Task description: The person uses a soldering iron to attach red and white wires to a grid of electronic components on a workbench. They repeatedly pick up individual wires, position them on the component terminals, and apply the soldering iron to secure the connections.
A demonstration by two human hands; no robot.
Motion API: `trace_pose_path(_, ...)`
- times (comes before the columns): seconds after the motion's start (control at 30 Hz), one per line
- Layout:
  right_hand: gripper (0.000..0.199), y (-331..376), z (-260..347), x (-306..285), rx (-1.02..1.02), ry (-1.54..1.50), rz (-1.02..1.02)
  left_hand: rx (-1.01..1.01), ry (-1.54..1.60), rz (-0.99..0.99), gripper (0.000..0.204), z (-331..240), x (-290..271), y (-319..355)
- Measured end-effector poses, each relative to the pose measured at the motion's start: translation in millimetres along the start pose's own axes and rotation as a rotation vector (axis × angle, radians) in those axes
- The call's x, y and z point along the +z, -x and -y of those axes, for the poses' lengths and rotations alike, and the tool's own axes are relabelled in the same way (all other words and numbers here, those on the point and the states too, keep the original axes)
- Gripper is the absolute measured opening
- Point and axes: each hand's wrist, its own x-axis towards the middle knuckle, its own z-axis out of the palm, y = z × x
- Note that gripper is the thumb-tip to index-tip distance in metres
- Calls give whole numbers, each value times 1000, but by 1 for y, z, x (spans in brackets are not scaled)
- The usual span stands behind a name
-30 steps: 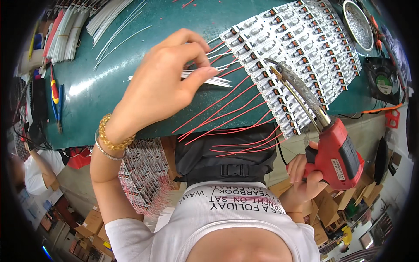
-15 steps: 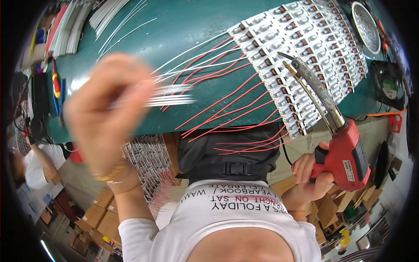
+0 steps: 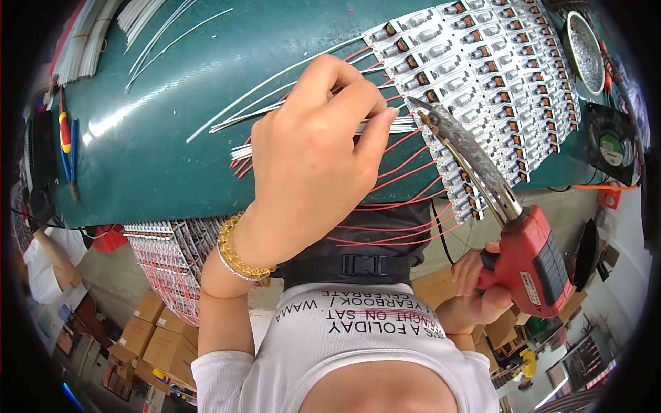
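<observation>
My left hand (image 3: pixel 320 148) pinches a small bundle of white wires (image 3: pixel 403 125), whose right ends reach the edge of a white panel of small metal parts (image 3: pixel 468 82). My right hand (image 3: pixel 482 282) grips a red soldering gun (image 3: pixel 533 265) by its handle, a finger near the trigger. The gun's tip (image 3: pixel 420 107) points up and left, close to the wire ends and the panel's left edge. Red wires (image 3: pixel 406 162) and white wires (image 3: pixel 275 72) trail leftward from the panel, partly hidden behind my left hand.
Loose white wires (image 3: pixel 172 41) and wire bundles (image 3: pixel 86 45) lie on the green tabletop (image 3: pixel 172 158). A screwdriver (image 3: pixel 65 134) is at the left. At the right are a metal bowl (image 3: pixel 584 54) and a black fan (image 3: pixel 611 143). Another person (image 3: pixel 48 265) sits at far left.
My left hand has swung right with the white wires, from the open tabletop to the panel's edge. The soldering gun has shifted slightly left, its tip now by the wire ends.
</observation>
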Motion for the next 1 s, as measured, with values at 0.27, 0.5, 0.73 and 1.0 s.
trace_pose_path(0.27,72,4,0,4,-8,-7,2,3,-5,-23,8,1,3,1)
trace_pose_path(0.5,74,2,0,-1,-33,-94,66,10,-1,-23,8,2,2,1)
trace_pose_path(0.73,71,14,-21,-11,-115,129,-60,-4,11,-21,8,1,1,1)
trace_pose_path(1.0,73,10,-3,-1,-92,8,-23,-12,11,-23,7,2,1,2)
